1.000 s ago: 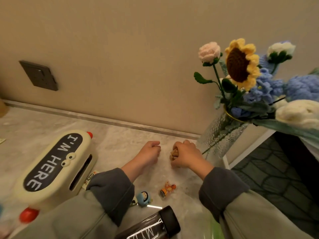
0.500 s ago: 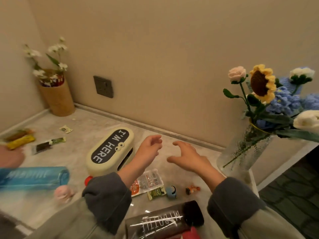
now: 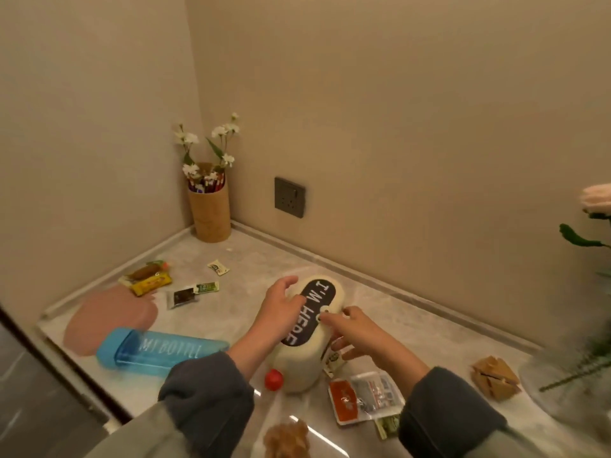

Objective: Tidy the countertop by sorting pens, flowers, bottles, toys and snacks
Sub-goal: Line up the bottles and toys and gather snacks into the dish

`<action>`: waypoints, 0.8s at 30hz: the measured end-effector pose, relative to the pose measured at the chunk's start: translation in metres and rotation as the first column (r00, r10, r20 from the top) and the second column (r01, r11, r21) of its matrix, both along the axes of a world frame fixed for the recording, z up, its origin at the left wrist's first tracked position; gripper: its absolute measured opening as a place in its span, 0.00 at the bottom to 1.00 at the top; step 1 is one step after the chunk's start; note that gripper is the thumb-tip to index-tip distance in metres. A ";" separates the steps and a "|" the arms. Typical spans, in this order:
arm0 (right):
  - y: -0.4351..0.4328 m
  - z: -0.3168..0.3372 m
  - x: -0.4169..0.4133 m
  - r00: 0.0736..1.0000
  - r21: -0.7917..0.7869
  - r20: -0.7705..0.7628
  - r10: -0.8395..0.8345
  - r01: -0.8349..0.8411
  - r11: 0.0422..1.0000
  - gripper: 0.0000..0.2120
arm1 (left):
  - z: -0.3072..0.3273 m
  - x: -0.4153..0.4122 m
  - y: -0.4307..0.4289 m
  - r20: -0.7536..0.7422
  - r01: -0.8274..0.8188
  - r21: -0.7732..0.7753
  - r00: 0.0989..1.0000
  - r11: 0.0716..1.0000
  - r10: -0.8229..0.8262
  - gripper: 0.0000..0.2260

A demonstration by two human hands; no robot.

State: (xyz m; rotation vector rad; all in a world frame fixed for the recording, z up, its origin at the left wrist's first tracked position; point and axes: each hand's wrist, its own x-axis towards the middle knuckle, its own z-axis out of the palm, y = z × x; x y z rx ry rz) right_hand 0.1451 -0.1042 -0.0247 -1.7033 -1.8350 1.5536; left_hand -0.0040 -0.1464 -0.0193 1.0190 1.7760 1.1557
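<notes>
Head view: cream oval box with black "I'M HERE" top (image 3: 299, 363) sits mid-counter, bare grey marble countertop (image 3: 261, 264) behind it. Left hand (image 3: 281, 314) and right hand (image 3: 358, 333) rest spread-fingered on its sides, clasping nothing.

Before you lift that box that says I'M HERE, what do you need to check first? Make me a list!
1. Both hands on the box: ok. The left hand lies on top, the right hand touches its right side.
2. Firm grip: cannot tell.
3. Small packet right beside the box, under the right hand: not ok, it may drag along.
4. Blue bottle clear of the box: cannot tell, the forearm hides the gap.
5. Glass vase out of the way: ok, far right.
</notes>
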 end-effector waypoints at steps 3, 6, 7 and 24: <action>0.004 -0.004 -0.021 0.992 -0.032 -0.061 -0.110 0.108 0.994 0.28 | -0.002 -0.016 0.003 0.089 0.093 -0.093 0.992 0.991 -0.085 0.23; 0.013 -0.001 -0.045 0.981 0.036 -0.090 -0.170 0.174 0.984 0.26 | -0.002 -0.037 0.011 0.190 0.113 -0.098 0.977 0.989 -0.093 0.24; 0.018 0.002 -0.052 0.981 0.087 -0.084 -0.172 0.179 0.980 0.27 | -0.001 -0.044 0.015 0.217 0.121 -0.094 0.971 0.988 -0.098 0.24; 0.048 -0.018 -0.118 0.798 0.580 0.599 -0.064 -0.378 0.722 0.33 | -0.026 -0.136 0.069 0.157 0.387 -0.148 0.918 0.910 -0.364 0.25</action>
